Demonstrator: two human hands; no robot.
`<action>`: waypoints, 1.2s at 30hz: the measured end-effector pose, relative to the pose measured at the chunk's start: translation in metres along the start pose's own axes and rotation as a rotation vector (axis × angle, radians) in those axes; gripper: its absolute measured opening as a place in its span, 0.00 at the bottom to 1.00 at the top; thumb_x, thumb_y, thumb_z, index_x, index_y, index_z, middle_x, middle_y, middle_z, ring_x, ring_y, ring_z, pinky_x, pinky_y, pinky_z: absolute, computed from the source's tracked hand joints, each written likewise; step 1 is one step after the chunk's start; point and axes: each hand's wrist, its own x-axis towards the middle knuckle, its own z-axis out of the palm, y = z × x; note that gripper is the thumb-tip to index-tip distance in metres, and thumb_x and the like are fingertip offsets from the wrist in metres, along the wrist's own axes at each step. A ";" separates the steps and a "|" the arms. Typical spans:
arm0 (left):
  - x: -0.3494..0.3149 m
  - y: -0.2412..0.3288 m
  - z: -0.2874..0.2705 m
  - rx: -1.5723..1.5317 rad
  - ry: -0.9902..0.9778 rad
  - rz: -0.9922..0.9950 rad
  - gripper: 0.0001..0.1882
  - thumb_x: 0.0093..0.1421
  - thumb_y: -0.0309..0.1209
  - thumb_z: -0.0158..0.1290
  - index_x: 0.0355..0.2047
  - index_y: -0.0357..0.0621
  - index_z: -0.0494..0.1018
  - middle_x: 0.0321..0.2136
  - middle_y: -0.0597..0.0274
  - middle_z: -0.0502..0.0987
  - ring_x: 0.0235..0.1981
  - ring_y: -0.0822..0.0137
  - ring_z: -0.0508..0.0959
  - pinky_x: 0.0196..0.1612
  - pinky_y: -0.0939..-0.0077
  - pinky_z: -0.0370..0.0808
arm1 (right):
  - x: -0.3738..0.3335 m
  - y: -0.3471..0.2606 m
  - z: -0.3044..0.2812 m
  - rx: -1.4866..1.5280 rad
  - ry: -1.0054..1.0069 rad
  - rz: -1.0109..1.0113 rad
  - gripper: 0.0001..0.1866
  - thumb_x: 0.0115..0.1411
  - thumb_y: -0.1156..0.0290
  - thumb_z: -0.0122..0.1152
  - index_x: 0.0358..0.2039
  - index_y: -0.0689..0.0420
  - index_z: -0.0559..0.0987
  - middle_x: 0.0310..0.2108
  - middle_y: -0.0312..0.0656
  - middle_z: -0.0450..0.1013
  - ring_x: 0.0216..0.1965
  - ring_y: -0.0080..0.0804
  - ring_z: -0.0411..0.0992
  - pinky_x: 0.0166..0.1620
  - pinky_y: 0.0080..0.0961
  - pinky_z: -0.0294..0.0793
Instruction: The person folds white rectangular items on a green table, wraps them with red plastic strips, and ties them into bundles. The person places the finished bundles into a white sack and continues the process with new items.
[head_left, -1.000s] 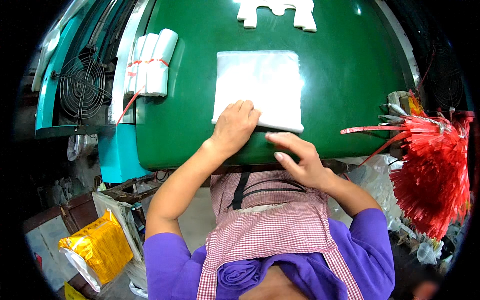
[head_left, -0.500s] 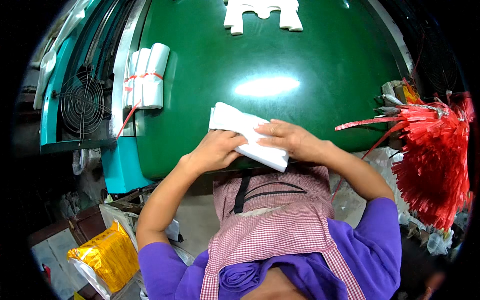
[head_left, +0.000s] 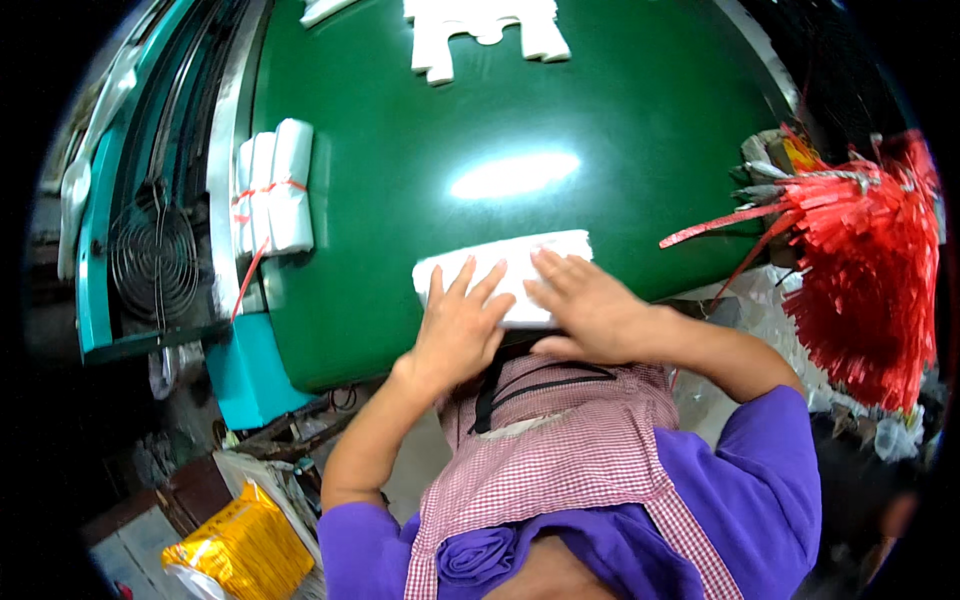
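A folded stack of white plastic bags (head_left: 518, 258) lies flat on the near edge of the green surface (head_left: 380, 180), right in front of me. My left hand (head_left: 460, 318) rests on its left part with the fingers spread. Across its right part lies my right hand (head_left: 592, 305), fingers stretched out and flat. Neither hand grips anything. Farther left sit several rolled white bag bundles (head_left: 275, 190), bound together with red plastic strip. At the far side lie more white bags (head_left: 433, 50) with their handle cut-outs toward me.
A thick bunch of red plastic strips (head_left: 860, 280) hangs at the right edge, some strips reaching over the surface. At left are a teal frame (head_left: 95, 290) and a round wire guard (head_left: 155, 260). Below stands a yellow wrapped package (head_left: 245, 545).
The white stack was tilted and held between both hands; now it lies flat and nearly straight. Both hands have opened on top of it. The view has shifted slightly.
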 end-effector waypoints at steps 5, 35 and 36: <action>-0.035 -0.024 -0.002 -0.239 0.058 -0.123 0.19 0.51 0.30 0.58 0.45 0.44 0.72 0.44 0.55 0.75 0.46 0.54 0.74 0.50 0.58 0.69 | 0.010 0.015 -0.002 0.124 0.052 0.050 0.22 0.54 0.59 0.61 0.43 0.64 0.75 0.52 0.53 0.67 0.52 0.47 0.66 0.53 0.41 0.65; -0.006 -0.022 0.023 -1.914 -0.021 -0.113 0.18 0.52 0.27 0.62 0.42 0.34 0.73 0.35 0.61 0.78 0.36 0.73 0.76 0.41 0.77 0.74 | 0.001 -0.008 0.030 0.456 -0.343 -0.004 0.16 0.56 0.79 0.54 0.46 0.65 0.72 0.48 0.59 0.67 0.49 0.56 0.66 0.55 0.39 0.62; -0.009 -0.028 0.019 -1.920 -0.007 -0.092 0.17 0.52 0.27 0.62 0.42 0.33 0.73 0.35 0.61 0.78 0.35 0.74 0.76 0.40 0.77 0.74 | 0.005 -0.015 0.019 0.555 -0.404 0.083 0.12 0.55 0.80 0.54 0.42 0.65 0.74 0.45 0.57 0.69 0.46 0.55 0.67 0.53 0.38 0.63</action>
